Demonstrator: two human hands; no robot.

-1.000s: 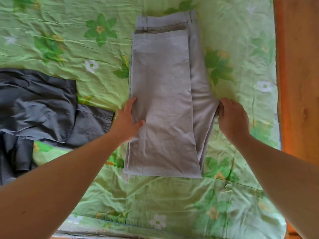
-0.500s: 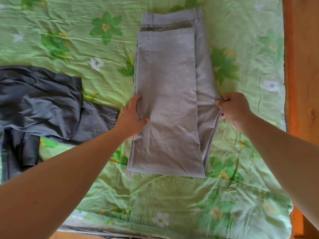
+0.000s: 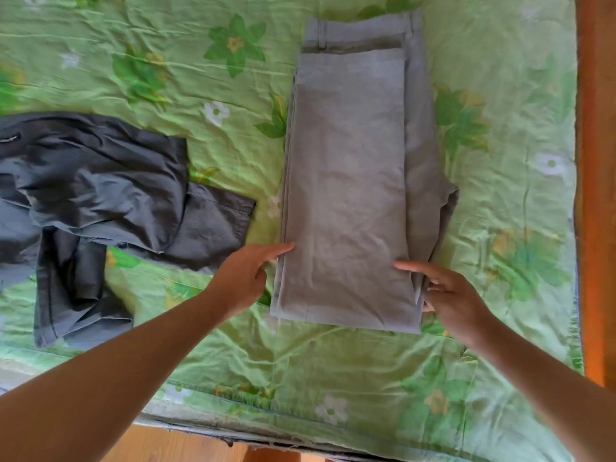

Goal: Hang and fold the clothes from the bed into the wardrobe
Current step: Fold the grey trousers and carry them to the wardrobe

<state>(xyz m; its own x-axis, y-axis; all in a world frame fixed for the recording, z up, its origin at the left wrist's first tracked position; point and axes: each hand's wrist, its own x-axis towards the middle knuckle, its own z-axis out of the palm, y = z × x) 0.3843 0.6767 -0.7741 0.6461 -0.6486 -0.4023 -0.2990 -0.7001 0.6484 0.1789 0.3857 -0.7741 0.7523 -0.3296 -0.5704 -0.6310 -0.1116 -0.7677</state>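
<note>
Light grey trousers (image 3: pixel 346 181) lie folded lengthwise on the green floral bed sheet (image 3: pixel 206 78), waistband at the far end and hem toward me. My left hand (image 3: pixel 245 278) is at their left edge near the hem. Its index finger lies straight against the fabric, with the thumb beside the edge. My right hand (image 3: pixel 448 295) is at the right edge at the same height. One of its fingers rests on top and the others curl round the stacked layers.
A crumpled dark grey garment (image 3: pixel 100 195) lies on the sheet to the left, close to my left forearm. An orange wooden bed frame (image 3: pixel 596 195) runs along the right side. Wooden floor (image 3: pixel 186 445) shows below the mattress edge.
Both hands have slid from the middle of the trousers toward the hem. The left hand, which lay flat on top, now touches only the left edge.
</note>
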